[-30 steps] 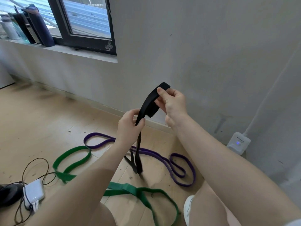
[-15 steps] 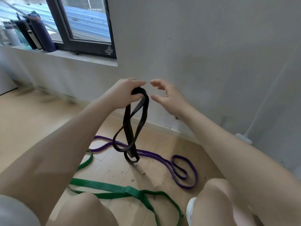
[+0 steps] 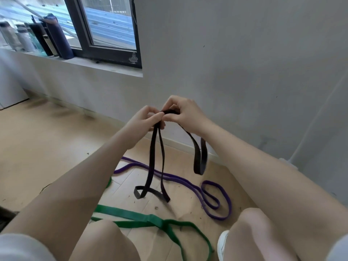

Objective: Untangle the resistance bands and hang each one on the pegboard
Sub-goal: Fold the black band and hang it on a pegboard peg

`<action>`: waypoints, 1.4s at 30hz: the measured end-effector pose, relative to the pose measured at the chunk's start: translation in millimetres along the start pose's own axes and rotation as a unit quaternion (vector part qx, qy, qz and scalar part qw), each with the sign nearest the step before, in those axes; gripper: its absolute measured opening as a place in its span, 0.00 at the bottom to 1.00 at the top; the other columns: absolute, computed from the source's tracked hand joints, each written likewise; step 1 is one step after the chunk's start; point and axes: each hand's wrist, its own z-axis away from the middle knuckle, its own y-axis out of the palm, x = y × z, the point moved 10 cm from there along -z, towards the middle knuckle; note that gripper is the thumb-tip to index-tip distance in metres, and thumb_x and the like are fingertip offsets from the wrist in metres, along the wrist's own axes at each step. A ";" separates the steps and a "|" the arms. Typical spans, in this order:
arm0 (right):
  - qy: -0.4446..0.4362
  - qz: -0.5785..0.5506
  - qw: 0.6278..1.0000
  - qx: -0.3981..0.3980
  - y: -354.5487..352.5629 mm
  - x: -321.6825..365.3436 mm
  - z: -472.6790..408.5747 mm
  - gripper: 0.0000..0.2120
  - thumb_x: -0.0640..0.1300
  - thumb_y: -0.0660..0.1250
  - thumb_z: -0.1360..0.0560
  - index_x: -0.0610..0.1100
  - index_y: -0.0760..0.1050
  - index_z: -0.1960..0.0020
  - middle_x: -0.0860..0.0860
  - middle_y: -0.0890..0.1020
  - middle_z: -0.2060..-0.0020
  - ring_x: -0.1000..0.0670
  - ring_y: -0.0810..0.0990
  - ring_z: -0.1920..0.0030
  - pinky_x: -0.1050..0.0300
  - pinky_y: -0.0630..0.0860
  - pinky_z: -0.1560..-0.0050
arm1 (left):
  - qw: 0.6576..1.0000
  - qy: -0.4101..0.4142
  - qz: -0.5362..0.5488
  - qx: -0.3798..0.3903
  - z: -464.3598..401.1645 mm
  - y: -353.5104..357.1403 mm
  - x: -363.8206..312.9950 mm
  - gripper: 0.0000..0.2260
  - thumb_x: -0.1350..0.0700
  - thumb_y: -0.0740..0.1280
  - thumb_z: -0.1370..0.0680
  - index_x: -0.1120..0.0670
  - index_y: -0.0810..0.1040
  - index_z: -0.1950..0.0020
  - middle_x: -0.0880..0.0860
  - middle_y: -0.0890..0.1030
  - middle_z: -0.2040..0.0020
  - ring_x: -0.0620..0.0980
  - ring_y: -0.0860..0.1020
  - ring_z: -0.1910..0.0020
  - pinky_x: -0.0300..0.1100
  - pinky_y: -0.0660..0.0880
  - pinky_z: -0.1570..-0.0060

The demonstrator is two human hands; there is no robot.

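Note:
Both hands hold a black resistance band (image 3: 153, 161) up in front of the wall. My left hand (image 3: 145, 120) pinches its top, with two strands hanging down to the floor. My right hand (image 3: 183, 113) grips the same top part, and a shorter loop of the band dangles below it at the right. A purple band (image 3: 211, 194) lies in loops on the wooden floor behind the black one. A green band (image 3: 143, 219) lies knotted on the floor near my knees. No pegboard is in view.
A grey wall (image 3: 244, 72) stands close ahead with a skirting board at its foot. A window sill (image 3: 105, 66) at the upper left carries several bottles (image 3: 56, 36). My knees and a white shoe (image 3: 222, 243) are at the bottom. A white cable duct runs up the right wall.
My right hand, free and apart half a second ago, has come in and taken hold of the band's top beside my left hand. Both hands have sunk lower. A short loop now hangs at the right.

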 end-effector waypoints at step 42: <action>0.018 -0.297 0.944 -0.146 -65.6 -25.7 -23.1 0.08 0.34 0.66 0.25 0.46 0.76 0.51 0.47 0.81 0.54 0.43 0.80 0.46 0.53 0.75 0.40 | 0.999 0.008 0.037 -0.013 -12.5 7.9 -10.9 0.10 0.62 0.67 0.25 0.52 0.74 0.46 0.51 0.80 0.58 0.48 0.80 0.56 0.43 0.76 0.48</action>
